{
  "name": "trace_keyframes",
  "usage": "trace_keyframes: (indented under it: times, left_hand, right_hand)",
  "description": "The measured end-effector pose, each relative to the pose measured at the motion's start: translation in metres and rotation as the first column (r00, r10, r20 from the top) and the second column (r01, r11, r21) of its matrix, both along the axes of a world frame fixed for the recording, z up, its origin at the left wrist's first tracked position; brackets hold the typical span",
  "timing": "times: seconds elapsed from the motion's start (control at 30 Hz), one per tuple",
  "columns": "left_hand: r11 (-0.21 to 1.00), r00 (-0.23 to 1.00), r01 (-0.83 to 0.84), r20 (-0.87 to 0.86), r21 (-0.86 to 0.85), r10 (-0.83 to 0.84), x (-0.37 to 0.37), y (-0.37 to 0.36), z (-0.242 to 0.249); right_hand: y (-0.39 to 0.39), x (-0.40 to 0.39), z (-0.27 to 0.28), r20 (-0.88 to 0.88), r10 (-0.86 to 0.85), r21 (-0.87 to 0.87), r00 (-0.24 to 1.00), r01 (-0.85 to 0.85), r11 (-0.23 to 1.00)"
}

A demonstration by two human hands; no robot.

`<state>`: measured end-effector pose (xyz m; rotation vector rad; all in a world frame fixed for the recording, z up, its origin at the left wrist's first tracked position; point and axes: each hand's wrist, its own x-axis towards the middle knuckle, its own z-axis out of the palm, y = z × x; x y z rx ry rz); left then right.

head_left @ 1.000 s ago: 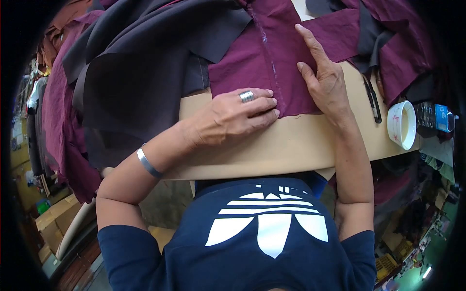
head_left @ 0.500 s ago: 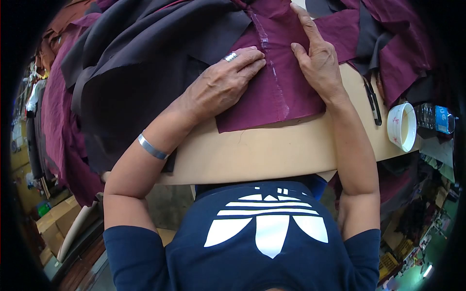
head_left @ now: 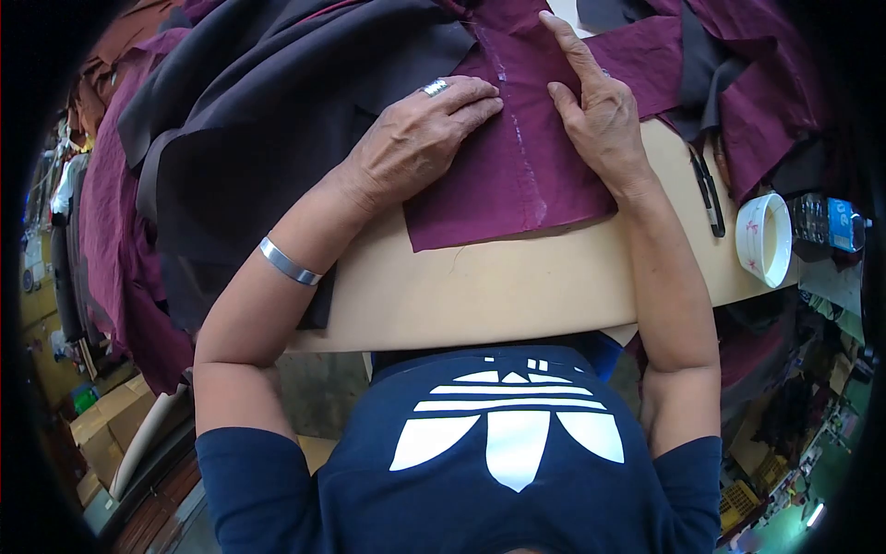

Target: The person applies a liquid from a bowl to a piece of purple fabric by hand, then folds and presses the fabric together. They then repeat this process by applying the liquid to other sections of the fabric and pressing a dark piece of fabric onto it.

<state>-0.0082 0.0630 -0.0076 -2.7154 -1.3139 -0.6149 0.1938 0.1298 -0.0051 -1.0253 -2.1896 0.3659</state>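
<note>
Maroon fabric (head_left: pixel 471 198) lies flat on the tan work surface (head_left: pixel 480 295), with a whitish seam line running down its middle. My left hand (head_left: pixel 420 134), wearing a ring, rests on the fabric left of that line, its fingers close together and pointing right; whether they pinch any cloth is not visible. On the right, my right hand (head_left: pixel 600 115) touches the maroon fabric's edge with the index finger stretched forward and the thumb apart. Dark fabric (head_left: pixel 249 175) spreads in folds under and beyond my left forearm.
A white bowl (head_left: pixel 763 240) stands at the right edge beside a plastic bottle (head_left: pixel 828 223). A black pen-like tool (head_left: pixel 709 196) lies left of the bowl. More maroon cloth (head_left: pixel 766 120) is heaped at the upper right. Cardboard boxes (head_left: pixel 111 420) are at the lower left.
My left hand has shifted slightly up and left. My right hand has moved slightly left, and the maroon fabric's lower left corner has shifted a little left.
</note>
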Motion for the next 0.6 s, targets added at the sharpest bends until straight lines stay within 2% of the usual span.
trace_keyframes:
  times: [0.1, 0.17, 0.27, 0.4, 0.47, 0.6]
  left_hand:
    - [0.999, 0.997, 0.042, -0.059, 0.006, -0.042, 0.002, -0.002, 0.002]
    - [0.992, 0.988, 0.126, -0.088, -0.011, -0.126, 0.004, -0.003, 0.006]
    - [0.994, 0.994, 0.105, -0.009, 0.008, -0.105, 0.002, -0.003, 0.001]
    - [0.964, 0.964, 0.264, 0.054, -0.028, -0.262, 0.003, -0.015, 0.003]
    - [0.952, 0.952, 0.306, -0.007, -0.032, -0.306, 0.010, -0.029, 0.007]
    - [0.928, 0.928, 0.371, 0.035, -0.041, -0.370, 0.020, -0.045, 0.004]
  right_hand:
    - [-0.005, 0.000, 0.001, -0.011, -0.077, -0.234, 0.997, 0.072, 0.970]
    - [-0.005, -0.001, 0.001, -0.051, -0.047, -0.174, 0.998, 0.038, 0.984]
    - [-0.004, 0.001, -0.002, -0.090, -0.010, -0.160, 0.996, -0.004, 0.987]
    - [-0.003, 0.001, -0.006, -0.141, 0.012, -0.105, 0.990, -0.027, 0.994]
    - [-0.004, 0.001, -0.003, -0.132, 0.007, -0.155, 0.991, -0.027, 0.987]
    - [-0.004, 0.002, -0.004, -0.117, 0.002, -0.157, 0.993, -0.021, 0.987]
